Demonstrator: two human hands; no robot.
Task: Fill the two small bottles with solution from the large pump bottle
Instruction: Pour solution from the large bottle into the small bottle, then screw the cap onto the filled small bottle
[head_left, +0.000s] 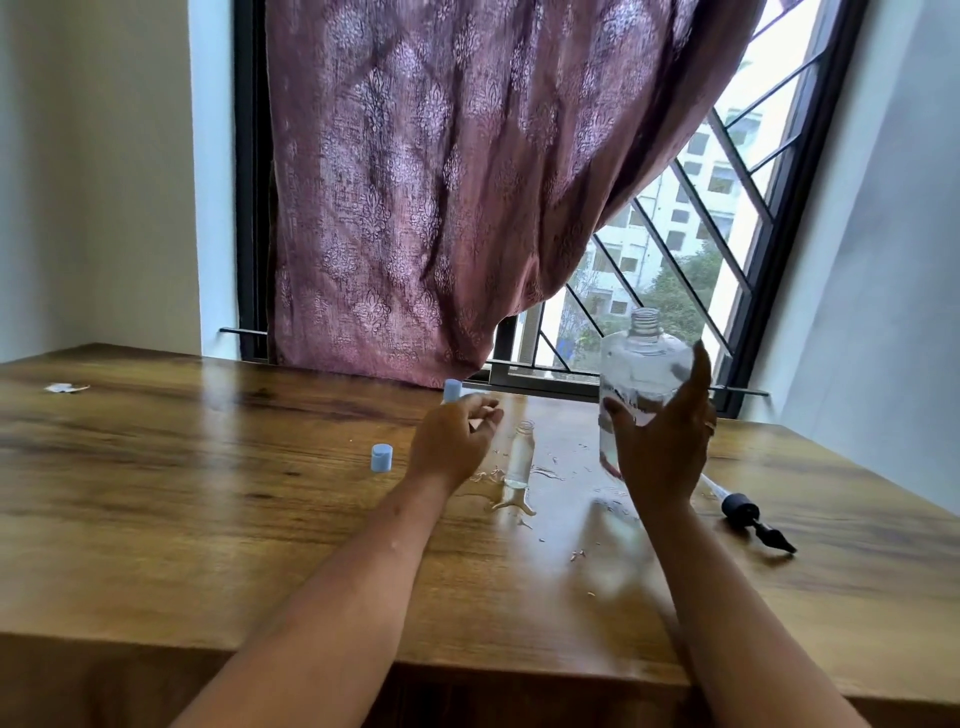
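We see the right hand wrapped around the large clear bottle, thumb on the near left of it and fingers up its right side, holding it upright above the wooden table. Its threaded neck is uncapped, and the black pump head with its tube lies on the table to the right of that hand.

Our left hand hovers low over the table with fingers loosely curled and grasps nothing we can make out. Just right of it stands one small clear bottle, uncapped, liquid inside, in a spilled puddle spreading around its base. Behind the left hand's fingertips a light blue cap sticks up; we cannot tell whether it sits on the second small bottle, since the hand hides what lies below. Another blue cap rests alone on the table, left of the hand.

A patterned mauve curtain hangs behind the table, over a barred window
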